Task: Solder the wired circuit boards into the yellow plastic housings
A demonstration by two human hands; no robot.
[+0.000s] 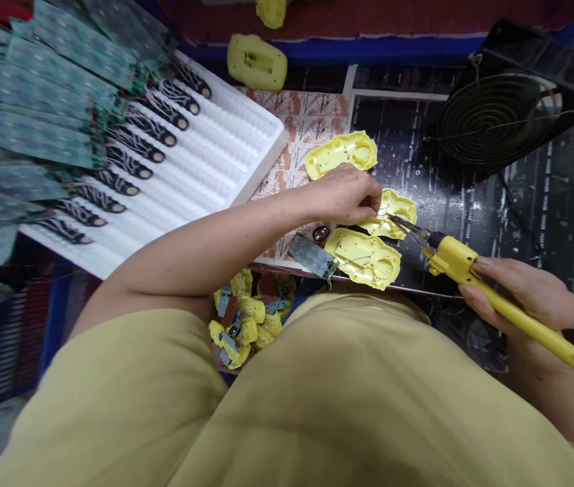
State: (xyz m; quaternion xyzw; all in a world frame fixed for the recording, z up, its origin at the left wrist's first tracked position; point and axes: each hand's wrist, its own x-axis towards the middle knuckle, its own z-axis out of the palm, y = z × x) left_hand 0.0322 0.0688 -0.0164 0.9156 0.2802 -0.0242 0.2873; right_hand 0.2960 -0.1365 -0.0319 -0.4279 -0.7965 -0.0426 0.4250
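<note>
Soldering iron [453, 260] tip at the middle yellow shell [401, 203]

The right hand [531, 294] wraps the soldering iron's smooth plastic handle, slanting it so the dark metal tip points leftward at the middle yellow shell; whether they touch cannot be told. The left forearm stretches across from the left, and the left hand [350, 194] bends down, knuckles up, fingers curled narrow at the shell's left side; what they pinch, if anything, is hidden.

The shell is glossy moulded plastic with a wavy rim, lying near the front edge of the bench [403, 135]. A similar rear shell [335, 155] lies behind it; a front shell [361, 257], with a round grille, sits at the front edge beside a flat grey panel [312, 256]. Left stands a ridged white foam tray [231, 135]; toward the rear right corner, a black fan [490, 122] with a ringed wire guard.
</note>
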